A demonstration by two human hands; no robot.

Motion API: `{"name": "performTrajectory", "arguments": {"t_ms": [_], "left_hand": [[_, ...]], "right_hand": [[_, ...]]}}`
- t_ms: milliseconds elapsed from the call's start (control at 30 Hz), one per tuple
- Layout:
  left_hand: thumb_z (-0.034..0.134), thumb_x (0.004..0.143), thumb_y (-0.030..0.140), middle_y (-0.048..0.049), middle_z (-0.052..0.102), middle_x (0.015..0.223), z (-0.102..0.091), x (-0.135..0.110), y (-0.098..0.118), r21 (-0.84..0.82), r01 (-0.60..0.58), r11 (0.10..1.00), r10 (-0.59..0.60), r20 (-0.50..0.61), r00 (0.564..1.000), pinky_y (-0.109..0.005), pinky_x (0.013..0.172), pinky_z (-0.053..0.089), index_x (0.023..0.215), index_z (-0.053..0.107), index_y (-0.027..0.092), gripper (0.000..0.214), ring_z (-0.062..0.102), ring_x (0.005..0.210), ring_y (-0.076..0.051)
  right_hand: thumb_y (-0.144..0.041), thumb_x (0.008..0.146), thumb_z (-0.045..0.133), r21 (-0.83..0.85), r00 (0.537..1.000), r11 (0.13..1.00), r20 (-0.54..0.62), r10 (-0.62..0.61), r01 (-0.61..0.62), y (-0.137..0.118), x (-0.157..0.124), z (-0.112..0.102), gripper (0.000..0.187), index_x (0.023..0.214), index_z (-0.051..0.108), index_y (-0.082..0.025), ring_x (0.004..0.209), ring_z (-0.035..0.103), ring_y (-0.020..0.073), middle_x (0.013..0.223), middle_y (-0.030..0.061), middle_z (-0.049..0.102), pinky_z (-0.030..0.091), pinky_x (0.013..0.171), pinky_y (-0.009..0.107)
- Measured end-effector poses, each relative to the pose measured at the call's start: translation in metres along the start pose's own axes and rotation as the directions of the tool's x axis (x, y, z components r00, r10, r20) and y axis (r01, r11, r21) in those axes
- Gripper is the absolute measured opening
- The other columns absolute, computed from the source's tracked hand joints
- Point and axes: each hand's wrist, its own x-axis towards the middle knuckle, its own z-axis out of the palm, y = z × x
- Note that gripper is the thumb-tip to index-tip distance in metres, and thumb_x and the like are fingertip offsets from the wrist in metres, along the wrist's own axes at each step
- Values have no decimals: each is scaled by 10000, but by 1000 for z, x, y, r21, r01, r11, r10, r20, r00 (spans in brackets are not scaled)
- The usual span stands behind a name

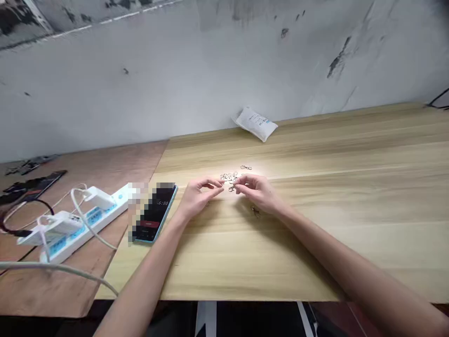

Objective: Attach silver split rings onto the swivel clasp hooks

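Both hands meet just in front of the pile of rings (229, 177) on the wooden table (351, 196). The right hand (257, 192) has thumb and forefinger pinched on a tiny metal piece (231, 188), held just this side of the pile. The left hand (198, 196) comes in from the pile's left, fingers curled, tips almost at that piece; too small to tell if it grips. A loose clasp (246, 167) lies just behind the pile, and another clasp (255, 211) lies nearer, under the right wrist. Left of the pile is a phone (156, 213), beyond it a power strip (70, 224). Far behind the pile, by the wall, sits a white packet (256, 122).
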Motion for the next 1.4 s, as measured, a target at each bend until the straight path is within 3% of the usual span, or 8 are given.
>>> {"name": "performTrajectory", "arguments": {"t_ms": [167,267,633,900,1067,1233,1400], "left_hand": [[731,791,283,-79,741,1031,1,-2,3,67,-59,996,57,21,998,-400,963,488,780,718,191,93,674,1033,-235],[737,789,285,-74,730,1053,2,-2,1,89,-96,991,95,23,995,-424,988,466,796,727,204,81,658,1055,-239],[741,794,252,-51,733,983,7,-3,2,186,-216,958,224,-24,974,-406,952,453,795,722,211,46,652,993,-214],[731,801,279,-36,738,908,11,-4,-2,161,-156,974,161,-19,987,-362,890,492,798,716,206,75,656,940,-197],[732,794,332,-32,736,893,11,-6,0,147,-92,985,100,-42,994,-361,880,505,809,695,199,139,680,892,-196],[726,809,327,-30,753,914,9,-7,4,113,-105,988,98,68,993,-380,938,484,1085,682,229,296,682,943,-200],[665,864,321,-46,741,962,8,-7,5,134,-163,977,142,154,978,-346,865,491,940,741,224,144,655,931,-197]], "right_hand": [[-425,782,700,76,996,997,-77,39,-34,-6,-1,8,289,864,665,-150,506,505,82,765,39,685,392,453,225],[-436,774,707,101,993,993,-88,72,-63,-10,-2,9,308,864,667,-145,435,437,61,743,40,688,360,401,221],[-422,793,700,110,997,992,-34,67,-63,-13,-4,7,294,880,685,-142,453,426,59,750,58,707,357,419,211],[-361,853,653,-97,995,990,12,-97,97,-16,-7,4,218,896,712,-155,573,502,99,770,51,685,359,493,230],[-344,877,628,-138,995,987,70,-77,86,-20,-9,-1,203,916,724,-171,552,464,86,774,40,676,356,486,226],[-359,860,644,-46,990,999,139,16,-10,-24,-10,-7,230,950,721,-161,517,450,76,772,41,672,379,462,221],[-376,833,674,51,988,997,149,50,-58,-24,-9,-9,244,935,719,-159,520,458,75,762,38,676,413,483,225]]}}
